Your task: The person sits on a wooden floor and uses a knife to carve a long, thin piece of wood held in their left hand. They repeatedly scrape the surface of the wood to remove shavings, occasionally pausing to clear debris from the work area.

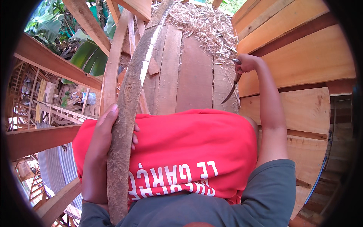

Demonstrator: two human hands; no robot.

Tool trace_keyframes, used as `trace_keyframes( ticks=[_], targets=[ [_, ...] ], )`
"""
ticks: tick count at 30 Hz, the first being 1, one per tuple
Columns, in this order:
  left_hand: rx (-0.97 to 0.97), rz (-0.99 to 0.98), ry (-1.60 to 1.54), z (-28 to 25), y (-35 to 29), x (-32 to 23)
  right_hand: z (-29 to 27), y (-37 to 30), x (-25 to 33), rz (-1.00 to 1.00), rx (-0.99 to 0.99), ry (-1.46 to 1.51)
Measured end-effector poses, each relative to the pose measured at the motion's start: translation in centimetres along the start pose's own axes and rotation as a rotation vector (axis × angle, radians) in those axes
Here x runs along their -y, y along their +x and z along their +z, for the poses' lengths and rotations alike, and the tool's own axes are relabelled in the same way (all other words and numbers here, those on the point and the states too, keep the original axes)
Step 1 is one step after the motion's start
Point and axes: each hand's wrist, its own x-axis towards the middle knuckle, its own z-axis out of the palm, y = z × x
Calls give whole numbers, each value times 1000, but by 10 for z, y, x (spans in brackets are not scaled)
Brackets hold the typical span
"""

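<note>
A long, rough wooden pole [126, 90] slants from beside my chest, across my lap, to the far boards. Pale bare wood shows along its far right edge. My left hand [108, 120] is closed around it, thumb on the left side and fingertips on the right. Out to the far right, my right hand [247, 63] is closed on the handle of a knife-like tool with a dark, curved blade [230, 92]. The blade points back toward my lap, apart from the pole. Red cloth [196, 140] with white print covers my lap.
Curled wood shavings [204, 22] are heaped on the plank floor [194, 75] ahead. A wall of overlapping boards [302, 58] stands close on the right. On the left are open framing beams [56, 70], with leaves [89, 56] and corrugated sheet [56, 166] beyond. A small wood offcut [153, 67] lies beside the pole.
</note>
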Motion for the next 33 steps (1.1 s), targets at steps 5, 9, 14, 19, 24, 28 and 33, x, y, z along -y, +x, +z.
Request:
trace_keyframes(
  ticks=[5, 9, 14, 19, 24, 28, 33],
  targets=[
    [11, 5, -12, 1, 0, -1, 20, 17, 4, 88, 242, -428],
    [5, 5, -9, 2, 0, -1, 28, 32, -14, -105, -291, -405],
    [19, -6, -5, 0, 1, -1, -7, 13, 3, 3, -674, -500],
    [15, -14, -7, -1, -1, -1, -36, -18, 28, -11, -315, -572],
    [-7, -10, -17, 2, -2, -2, 11, -4, 45, 69, 144, -601],
    [17, -6, -9, 0, -2, -1, 42, -2, 54, 185, 271, -581],
    [39, 4, -12, -2, -2, 1, 50, -11, 61, 320, 181, -453]
  ],
)
